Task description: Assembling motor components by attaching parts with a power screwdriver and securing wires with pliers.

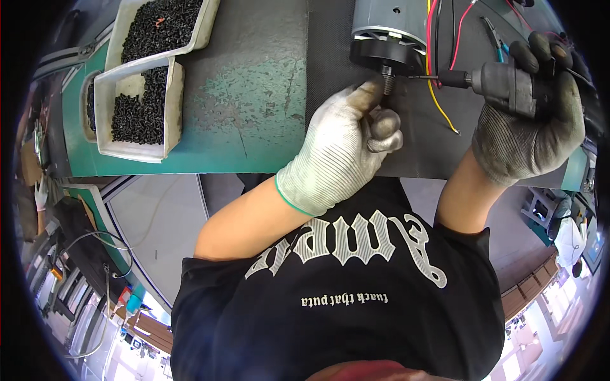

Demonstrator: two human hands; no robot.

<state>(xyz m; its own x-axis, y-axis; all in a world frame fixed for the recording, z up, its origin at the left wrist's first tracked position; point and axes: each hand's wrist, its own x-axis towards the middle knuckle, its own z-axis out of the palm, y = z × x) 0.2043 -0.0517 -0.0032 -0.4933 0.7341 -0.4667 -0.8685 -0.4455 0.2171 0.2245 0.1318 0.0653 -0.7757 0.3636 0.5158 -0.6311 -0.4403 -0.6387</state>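
A grey cylindrical motor (389,18) with a black end cap (385,53) lies at the top of the bench, its threaded shaft (387,76) pointing toward me. My left hand (346,143), in a white glove with dirty fingertips, is closed beside the shaft's tip. Whatever its fingers may pinch is hidden. In a soiled grey glove, my right hand (524,140) grips a dark power screwdriver (502,84). The driver lies sideways, and its thin bit (422,77) points left, close to the shaft. Whether the bit touches anything there cannot be made out.
Two white bins (173,108) of small black screws stand at the left on the worn green bench (254,114). Red, black and yellow wires (445,114) trail beside the motor on a black mat (416,143). Blue-handled pliers (500,51) lie behind the driver.
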